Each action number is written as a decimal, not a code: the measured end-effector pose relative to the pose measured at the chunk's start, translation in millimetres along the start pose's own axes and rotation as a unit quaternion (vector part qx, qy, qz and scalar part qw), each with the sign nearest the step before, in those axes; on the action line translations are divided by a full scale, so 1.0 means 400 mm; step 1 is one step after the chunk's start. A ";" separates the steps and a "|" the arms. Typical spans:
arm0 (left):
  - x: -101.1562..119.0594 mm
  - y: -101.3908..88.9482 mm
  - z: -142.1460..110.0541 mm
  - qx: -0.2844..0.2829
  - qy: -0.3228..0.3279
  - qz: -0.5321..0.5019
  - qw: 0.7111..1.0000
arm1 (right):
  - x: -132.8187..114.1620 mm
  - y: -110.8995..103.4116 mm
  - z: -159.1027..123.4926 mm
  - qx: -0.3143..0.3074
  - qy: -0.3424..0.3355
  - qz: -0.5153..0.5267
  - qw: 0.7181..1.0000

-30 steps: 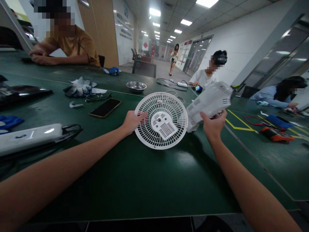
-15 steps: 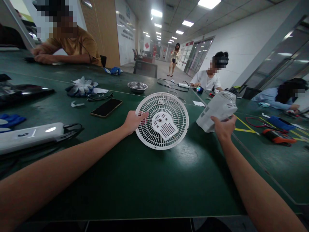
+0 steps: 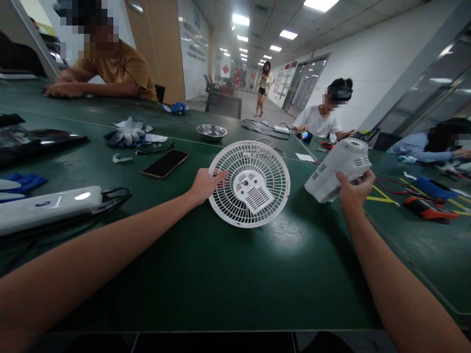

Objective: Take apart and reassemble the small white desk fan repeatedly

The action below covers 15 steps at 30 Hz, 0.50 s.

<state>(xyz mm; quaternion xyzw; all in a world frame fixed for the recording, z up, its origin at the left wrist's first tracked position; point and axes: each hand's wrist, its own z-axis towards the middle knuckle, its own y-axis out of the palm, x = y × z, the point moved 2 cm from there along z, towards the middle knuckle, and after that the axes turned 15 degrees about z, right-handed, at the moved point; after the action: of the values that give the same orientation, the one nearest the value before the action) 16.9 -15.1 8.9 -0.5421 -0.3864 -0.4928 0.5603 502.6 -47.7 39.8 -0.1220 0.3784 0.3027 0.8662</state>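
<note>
My left hand (image 3: 206, 186) grips the left rim of a round white fan grille (image 3: 276, 171), thumb over the slats. The grille is tilted, and a vented plate with small holes sits at its centre. To the right, my right hand (image 3: 353, 189) is closed around a white plastic housing (image 3: 329, 169), likely from a fan, with vent slots at its upper end. The housing leans to the right, apart from the grille. My fingers behind both parts are mostly hidden.
Left on the green table (image 3: 221, 279) lie a smartphone (image 3: 165, 163), gloves (image 3: 127, 133) and a long white device (image 3: 51, 206). A metal bowl (image 3: 211, 131) stands behind the grille. An orange-and-black meter (image 3: 429, 208) lies at right. Several people are around the table and beyond.
My right hand has moved slightly right with the white housing, which now leans further over. The fan grille stays in my left hand, almost unmoved; the whole view has shifted a little.
</note>
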 end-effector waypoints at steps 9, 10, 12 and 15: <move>-0.005 0.000 0.001 0.000 0.019 0.013 1.000 | -0.162 0.063 -0.094 -0.017 -0.132 -0.036 0.990; -0.009 0.001 0.005 0.004 0.020 0.016 1.000 | -0.169 0.085 -0.117 -0.042 -0.091 -0.031 0.995; -0.017 0.002 0.011 0.007 0.023 0.019 1.000 | -0.172 0.134 -0.168 -0.127 -0.006 -0.038 0.991; -0.026 0.000 0.017 0.008 0.036 0.019 0.999 | -0.155 0.194 -0.234 -0.227 0.065 -0.051 0.970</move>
<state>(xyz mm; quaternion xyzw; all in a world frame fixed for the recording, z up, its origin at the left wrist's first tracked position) 15.4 -7.0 -0.4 -0.5271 -0.3594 -0.4980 0.5874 367.3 -54.6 22.5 -0.3540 0.3486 0.3275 0.8037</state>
